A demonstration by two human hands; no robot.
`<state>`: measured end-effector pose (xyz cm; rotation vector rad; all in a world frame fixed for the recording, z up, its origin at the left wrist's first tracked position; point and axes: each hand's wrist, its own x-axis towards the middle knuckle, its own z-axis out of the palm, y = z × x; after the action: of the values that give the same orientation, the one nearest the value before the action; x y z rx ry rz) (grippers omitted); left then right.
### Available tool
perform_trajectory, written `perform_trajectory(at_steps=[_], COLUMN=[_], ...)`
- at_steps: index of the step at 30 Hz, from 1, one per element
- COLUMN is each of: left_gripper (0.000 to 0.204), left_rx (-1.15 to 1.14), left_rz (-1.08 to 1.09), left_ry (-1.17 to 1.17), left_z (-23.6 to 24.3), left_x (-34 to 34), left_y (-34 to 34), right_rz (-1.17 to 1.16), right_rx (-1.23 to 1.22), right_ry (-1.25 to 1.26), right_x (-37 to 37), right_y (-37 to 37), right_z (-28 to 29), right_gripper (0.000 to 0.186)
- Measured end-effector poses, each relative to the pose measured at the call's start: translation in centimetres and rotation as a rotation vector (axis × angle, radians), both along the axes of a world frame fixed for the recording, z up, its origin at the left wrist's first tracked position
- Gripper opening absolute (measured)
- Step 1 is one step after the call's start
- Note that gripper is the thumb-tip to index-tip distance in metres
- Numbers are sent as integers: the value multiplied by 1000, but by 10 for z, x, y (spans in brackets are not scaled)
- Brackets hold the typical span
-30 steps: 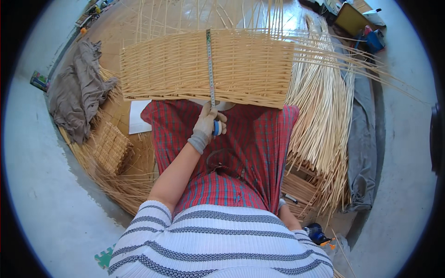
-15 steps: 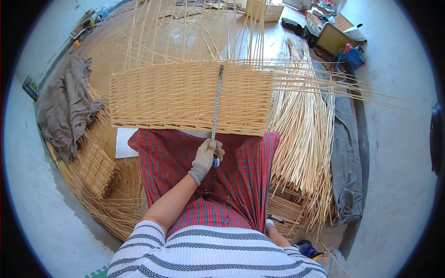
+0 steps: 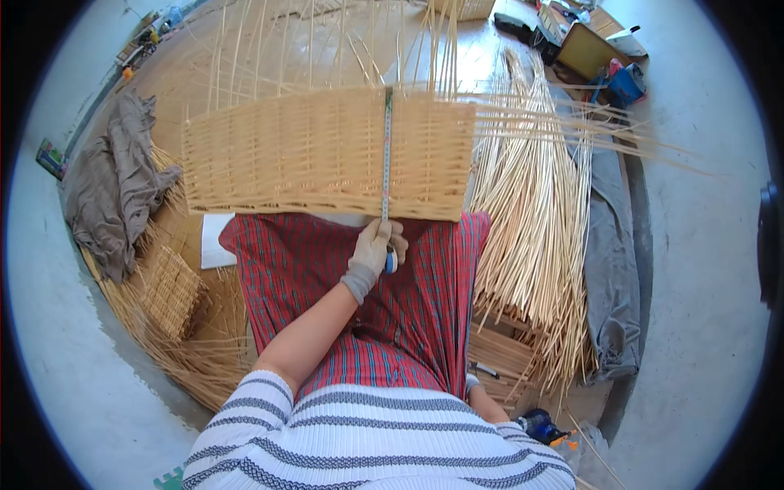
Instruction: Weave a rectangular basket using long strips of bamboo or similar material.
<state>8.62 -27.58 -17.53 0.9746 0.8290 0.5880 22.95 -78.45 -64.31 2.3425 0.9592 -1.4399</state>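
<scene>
From where I stand, the wicker piece (image 3: 286, 155), facing side woven, sits at the red lap cloth's (image 3: 286, 273) far edge, left hand (image 3: 376, 249) fingers gripping a tape measure (image 3: 386, 163) run up it, right hand (image 3: 472, 383) too hidden to tell, long canes (image 3: 531, 122) seemingly unwoven.

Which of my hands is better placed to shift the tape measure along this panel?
Probably your left hand: it holds the tape measure just below the woven panel. Your right hand is low at your side, mostly hidden.
</scene>
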Motion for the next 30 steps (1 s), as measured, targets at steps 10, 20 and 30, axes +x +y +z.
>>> perform_trajectory(at_steps=[10, 20, 30], left_gripper=[42, 36, 34], left_rx=[-4, 239, 87], left_rz=[50, 101, 4], left_ry=[24, -81, -19], left_z=[6, -19, -8], left_x=[-9, -9, 6], left_y=[10, 1, 1], right_rz=[-436, -157, -314], right_rx=[21, 0, 21], right_ry=[69, -15, -85], right_x=[-4, -6, -14], right_y=[50, 73, 74], right_z=[141, 189, 186], right_gripper=[42, 43, 39])
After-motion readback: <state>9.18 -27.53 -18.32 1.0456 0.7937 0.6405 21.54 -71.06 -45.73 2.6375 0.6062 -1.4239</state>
